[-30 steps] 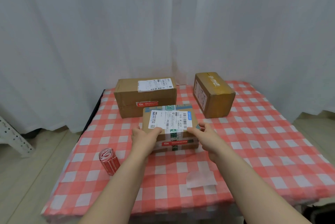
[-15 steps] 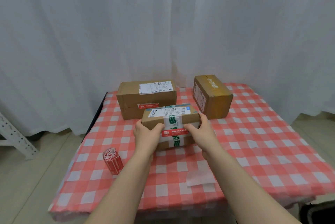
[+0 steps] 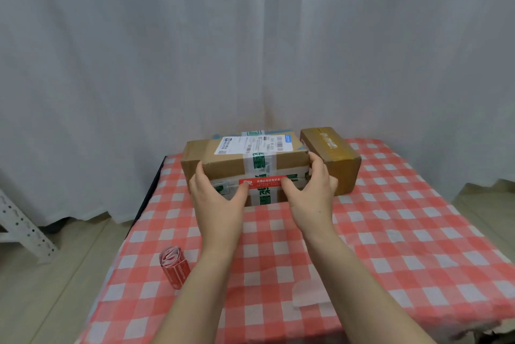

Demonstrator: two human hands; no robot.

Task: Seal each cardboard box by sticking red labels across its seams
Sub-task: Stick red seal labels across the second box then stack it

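1. Left hand (image 3: 214, 193): fingers curled round the left end of the taped cardboard box (image 3: 228, 168), thumb laid on the near face at the left end of the red label (image 3: 262, 181).
2. Right hand (image 3: 312, 190): fingers hooked over the box's upper right corner, thumb on the right end of the same label. Both hands grip firmly, and the box is clamped between them.
3. The box sits at centre frame, toward the far side of the table. I can't tell whether its underside rests on the cloth.
4. The red label lies flat along the horizontal seam of the near face. It crosses a band of green-printed tape (image 3: 260, 161) that runs up over the top.
5. A white shipping label (image 3: 256, 144) is on the lid.
6. A smaller brown box (image 3: 334, 154) stands just right of centre, close beside the right hand's knuckles.
7. A roll of red labels (image 3: 174, 265) lies on its side at lower left, well apart from the hands.
8. A pale scrap of backing paper (image 3: 309, 292) lies at lower right of centre.
9. A red-and-white checked tablecloth (image 3: 390, 232) covers the table.
10. White curtains (image 3: 139, 64) fill the upper frame. A white perforated metal bracket (image 3: 22, 226) stands at the left edge.
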